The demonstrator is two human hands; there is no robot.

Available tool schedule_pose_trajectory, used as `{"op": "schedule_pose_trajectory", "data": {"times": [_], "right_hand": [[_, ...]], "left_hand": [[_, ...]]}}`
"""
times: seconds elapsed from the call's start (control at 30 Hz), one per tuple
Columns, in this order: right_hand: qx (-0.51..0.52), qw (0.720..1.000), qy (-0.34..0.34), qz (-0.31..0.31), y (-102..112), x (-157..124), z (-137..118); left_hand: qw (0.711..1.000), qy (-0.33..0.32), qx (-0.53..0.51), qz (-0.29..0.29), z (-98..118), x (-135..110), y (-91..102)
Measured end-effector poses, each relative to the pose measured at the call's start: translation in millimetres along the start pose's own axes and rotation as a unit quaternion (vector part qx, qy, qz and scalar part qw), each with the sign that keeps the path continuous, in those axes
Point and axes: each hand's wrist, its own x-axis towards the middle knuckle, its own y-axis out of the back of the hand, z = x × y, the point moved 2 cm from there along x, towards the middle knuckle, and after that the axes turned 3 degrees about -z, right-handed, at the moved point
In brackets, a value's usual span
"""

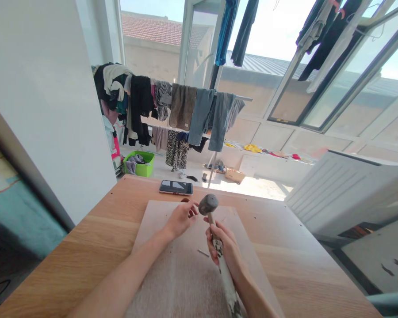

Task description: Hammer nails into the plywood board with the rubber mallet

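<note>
Far left of the frame, a white wall (43,110) runs down to the wooden table (96,234), and just past it, left of centre, sits a green bin (139,164) of clothes on the floor beyond. Above that, a drying rack (185,106) sags with dark and grey laundry. Moving in, a phone (175,187) lies flat at the table's far edge. Lower centre, a pale board (182,274) covers the tabletop, and the left hand (181,218) rests on its far part, fingers curled and pinched together near the board's top edge; what they pinch is too small to tell. Just right of it, the mallet (208,204) hangs head-up over the board, head close beside those fingertips. The right hand (226,249) is closed tight around its handle, centre frame. A small nail (203,252) lies loose on the board between the two forearms. Far right, a white radiator (345,190) under open windows (334,79).
</note>
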Motion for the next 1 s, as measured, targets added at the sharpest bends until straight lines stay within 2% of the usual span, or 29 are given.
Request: {"op": "schedule_pose_trajectory", "data": {"times": [0.27,0.73,0.83,0.93,1.0], "right_hand": [[-0.005,0.999,-0.043,-0.016,-5.1,-0.9,0.1],[-0.011,0.999,-0.032,-0.03,-4.9,-0.1,-0.8],[0.005,1.0,-0.005,-0.01,-2.7,-1.3,-4.1],[0.028,0.998,0.037,0.03,3.6,-2.1,-9.2],[0.049,0.997,0.045,0.045,8.1,-1.6,-12.5]], "left_hand": [[1.0,-0.003,-0.024,0.002,-0.4,1.8,-0.5],[0.999,-0.001,-0.035,-0.009,0.8,0.7,-1.7],[1.0,0.006,-0.011,0.007,-0.7,0.9,-1.3],[0.997,0.013,0.049,0.056,10.4,2.9,8.1],[0.997,0.003,0.075,0.027,26.7,4.3,14.5]]}}
